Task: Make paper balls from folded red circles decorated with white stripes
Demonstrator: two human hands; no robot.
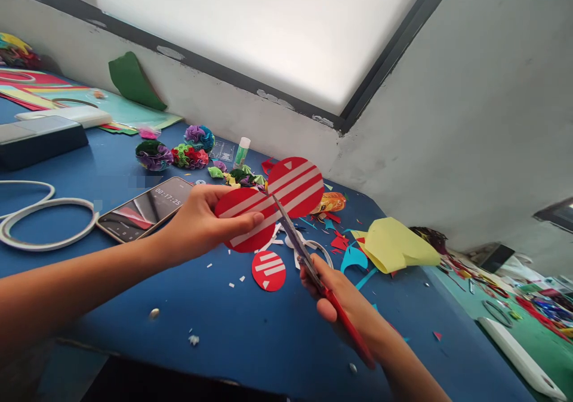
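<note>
My left hand (pixel 201 223) pinches a red paper cutout (pixel 298 181) between thumb and fingers, holding it up over the table. The cutout looks like two round discs joined by pale strips that cross both. My right hand (pixel 344 297) grips a pair of scissors (pixel 293 232) with red handles. The blade tips meet the cutout where the two discs join; how far apart the blades are is hard to make out. Below, a smaller red disc (pixel 269 278) with pale strips lies on the blue table (pixel 224 336).
A phone (pixel 150 209) showing a timer lies left of my left hand, near white rings (pixel 49 247). Behind are crepe paper flowers (pixel 190 156) and a glue stick (pixel 242 152). Yellow paper (pixel 396 247) and several coloured scraps lie to the right. A wall (pixel 447 121) borders the table.
</note>
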